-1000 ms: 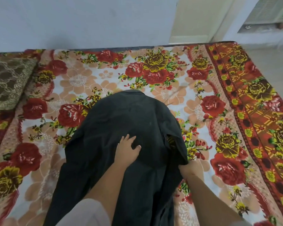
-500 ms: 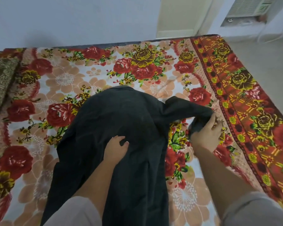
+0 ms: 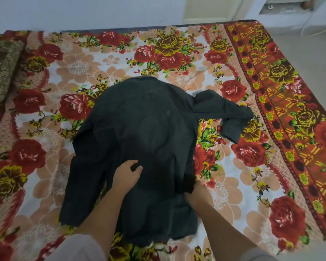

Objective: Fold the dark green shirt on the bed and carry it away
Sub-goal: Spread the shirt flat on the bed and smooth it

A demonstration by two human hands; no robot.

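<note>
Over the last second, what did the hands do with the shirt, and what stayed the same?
The right hand drew the sleeve out to the shirt's right, let it go spread on the bedsheet, then came back to the dark green shirt at its near right edge, where its fingers are hidden by the cloth. The left hand stayed pressed on the shirt's middle. The shirt is still unfolded.

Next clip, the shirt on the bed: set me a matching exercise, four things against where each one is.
Things:
1. left hand
2. right hand
3. sleeve
4. cushion

Places:
A. at the far left edge of the bed
B. spread out to the right over the bedsheet
C. flat on the middle of the dark green shirt
D. at the shirt's right edge, fingers hidden under the cloth

Pairs: 1-C, 2-D, 3-B, 4-A
</note>
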